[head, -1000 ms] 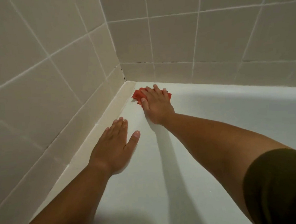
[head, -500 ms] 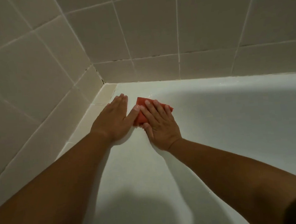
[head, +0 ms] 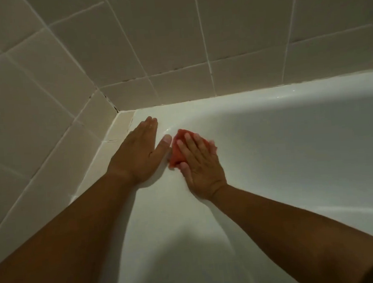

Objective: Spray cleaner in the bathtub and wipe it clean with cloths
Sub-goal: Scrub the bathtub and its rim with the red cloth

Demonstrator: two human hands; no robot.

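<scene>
Our right hand (head: 201,162) presses the crumpled red cloth (head: 175,153) with straight fingers against the glossy white bathtub (head: 292,156) near its corner; our left hand (head: 138,154) rests just beside, fingers flat.

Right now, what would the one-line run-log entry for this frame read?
phase: wiping | right hand: flat, presses red cloth on white bathtub | left hand: flat on tub edge beside cloth

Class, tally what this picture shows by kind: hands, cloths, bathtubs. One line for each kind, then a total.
Hands: 2 (left hand, right hand)
Cloths: 1 (red cloth, under the right hand)
Bathtubs: 1 (white bathtub)
Total: 4
</scene>
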